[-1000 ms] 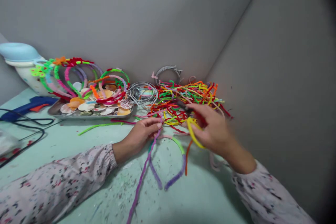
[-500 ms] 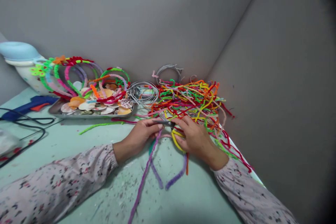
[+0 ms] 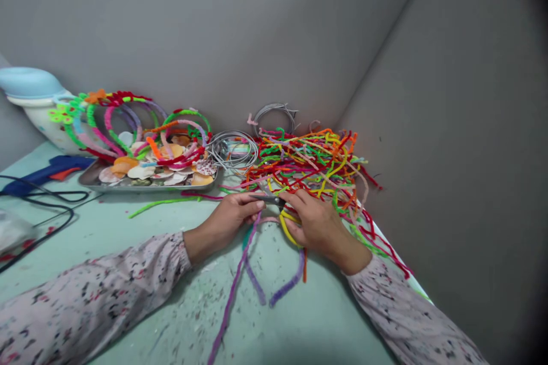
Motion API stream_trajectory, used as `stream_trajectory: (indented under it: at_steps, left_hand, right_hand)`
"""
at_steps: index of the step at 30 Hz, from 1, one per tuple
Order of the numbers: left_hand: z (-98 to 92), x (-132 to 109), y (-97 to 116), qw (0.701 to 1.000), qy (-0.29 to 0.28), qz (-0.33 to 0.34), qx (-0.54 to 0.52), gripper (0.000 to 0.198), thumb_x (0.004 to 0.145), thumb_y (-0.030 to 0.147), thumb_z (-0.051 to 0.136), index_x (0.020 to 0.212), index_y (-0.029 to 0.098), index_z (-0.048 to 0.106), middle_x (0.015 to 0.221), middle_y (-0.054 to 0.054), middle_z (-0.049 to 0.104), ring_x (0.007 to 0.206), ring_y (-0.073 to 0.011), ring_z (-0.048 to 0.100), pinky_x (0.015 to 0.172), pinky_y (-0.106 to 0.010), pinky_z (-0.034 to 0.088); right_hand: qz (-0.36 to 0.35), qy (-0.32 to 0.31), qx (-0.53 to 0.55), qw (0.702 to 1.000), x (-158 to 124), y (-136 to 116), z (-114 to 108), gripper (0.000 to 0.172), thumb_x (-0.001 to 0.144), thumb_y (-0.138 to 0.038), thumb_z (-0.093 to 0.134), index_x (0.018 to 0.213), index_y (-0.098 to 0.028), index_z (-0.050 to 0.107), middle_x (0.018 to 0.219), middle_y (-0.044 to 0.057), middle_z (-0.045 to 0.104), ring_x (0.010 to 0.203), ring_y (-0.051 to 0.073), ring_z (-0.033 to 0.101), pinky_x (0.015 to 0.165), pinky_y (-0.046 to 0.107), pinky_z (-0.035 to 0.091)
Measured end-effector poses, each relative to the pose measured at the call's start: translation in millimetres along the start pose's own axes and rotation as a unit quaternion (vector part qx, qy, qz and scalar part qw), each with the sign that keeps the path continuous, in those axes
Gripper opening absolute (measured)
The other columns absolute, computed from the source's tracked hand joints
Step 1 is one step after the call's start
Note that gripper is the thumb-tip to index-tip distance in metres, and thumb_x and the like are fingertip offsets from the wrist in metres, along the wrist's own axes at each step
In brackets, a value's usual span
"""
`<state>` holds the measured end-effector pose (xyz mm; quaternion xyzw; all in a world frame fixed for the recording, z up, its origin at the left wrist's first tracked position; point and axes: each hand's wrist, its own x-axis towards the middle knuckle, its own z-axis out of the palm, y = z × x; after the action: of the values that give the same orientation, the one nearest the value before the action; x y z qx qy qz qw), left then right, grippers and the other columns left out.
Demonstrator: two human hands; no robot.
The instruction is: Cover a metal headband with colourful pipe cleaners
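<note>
My left hand (image 3: 231, 219) is closed in a pinch on the end of a long purple pipe cleaner (image 3: 233, 291), which hangs down toward the table's front. In my right hand (image 3: 319, 225) is a pair of scissors with yellow handles (image 3: 290, 231); the fingers are wrapped round the handles. Their dark blades (image 3: 269, 199) reach left to my left fingertips, right by the pipe cleaner's upper end. Beneath both hands lies a headband (image 3: 286, 287) wrapped in purple, teal and pink, its two ends pointing toward me. My right hand hides part of it.
A heap of coloured pipe cleaners (image 3: 317, 159) lies behind my hands. To its left are coiled grey wire (image 3: 233, 151) and a metal tray (image 3: 149, 188) of shells and wrapped headbands. A blue glue gun (image 3: 47, 174), a black cable (image 3: 64, 211) and a blue-lidded bin (image 3: 34, 85) stand far left.
Both hands hold almost the same position, with the scissor blades still at my left fingertips. The view has shifted very slightly.
</note>
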<state>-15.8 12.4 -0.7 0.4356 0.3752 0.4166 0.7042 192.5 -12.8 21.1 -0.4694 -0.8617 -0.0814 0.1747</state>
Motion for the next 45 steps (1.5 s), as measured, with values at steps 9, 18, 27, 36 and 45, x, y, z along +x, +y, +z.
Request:
stream_trajectory:
  at_steps: [9, 18, 27, 36, 45]
  left_hand:
    - [1.1, -1.1, 0.5, 1.000, 0.001, -0.002, 0.012, 0.020, 0.068, 0.027, 0.076, 0.082, 0.013, 0.073, 0.064, 0.001, 0.057, 0.054, -0.0058, 0.041, 0.054, -0.021, 0.031]
    - [1.4, -2.6, 2.8, 0.999, -0.008, 0.017, 0.029, 0.018, 0.070, 0.029, 0.074, 0.074, 0.012, 0.069, 0.061, 0.001, 0.052, 0.054, -0.0073, 0.040, 0.052, -0.023, 0.028]
    - [0.1, 0.1, -0.7, 1.000, -0.004, 0.008, -0.013, 0.028, 0.068, 0.025, 0.077, 0.094, 0.016, 0.070, 0.072, 0.000, 0.061, 0.053, -0.0048, 0.044, 0.052, -0.020, 0.033]
    - [0.5, -0.1, 0.0, 1.000, -0.008, 0.009, -0.013, 0.027, 0.069, 0.022, 0.076, 0.094, 0.013, 0.072, 0.071, -0.001, 0.061, 0.053, -0.0046, 0.044, 0.054, -0.021, 0.036]
    - [0.8, 0.3, 1.4, 1.000, 0.001, -0.004, -0.019, 0.023, 0.067, 0.018, 0.076, 0.089, 0.013, 0.073, 0.069, -0.001, 0.063, 0.052, -0.0051, 0.044, 0.053, -0.022, 0.034]
  right_hand:
    - [-0.009, -0.004, 0.018, 1.000, -1.9, 0.5, 1.5, 0.040, 0.083, -0.029, 0.054, 0.123, -0.020, 0.050, 0.099, 0.006, 0.061, 0.083, 0.019, 0.060, 0.064, 0.027, 0.043]
    - [-0.006, -0.022, 0.043, 0.999, -1.7, 2.6, 0.8, 0.039, 0.084, -0.024, 0.053, 0.123, -0.019, 0.051, 0.098, 0.007, 0.062, 0.084, 0.020, 0.061, 0.066, 0.029, 0.047]
    - [0.026, -0.009, 0.116, 0.993, -0.5, 1.0, 4.9, 0.046, 0.079, -0.022, 0.056, 0.124, -0.020, 0.047, 0.109, 0.008, 0.060, 0.095, 0.021, 0.060, 0.079, 0.032, 0.049]
    - [0.031, -0.016, 0.071, 0.997, -0.5, -0.1, 2.9, 0.046, 0.079, -0.024, 0.055, 0.124, -0.021, 0.047, 0.108, 0.008, 0.060, 0.090, 0.021, 0.060, 0.072, 0.030, 0.047]
    - [0.017, -0.018, 0.051, 0.998, -0.3, 0.2, 0.0, 0.045, 0.078, -0.024, 0.056, 0.122, -0.021, 0.047, 0.109, 0.008, 0.059, 0.094, 0.022, 0.058, 0.071, 0.030, 0.045]
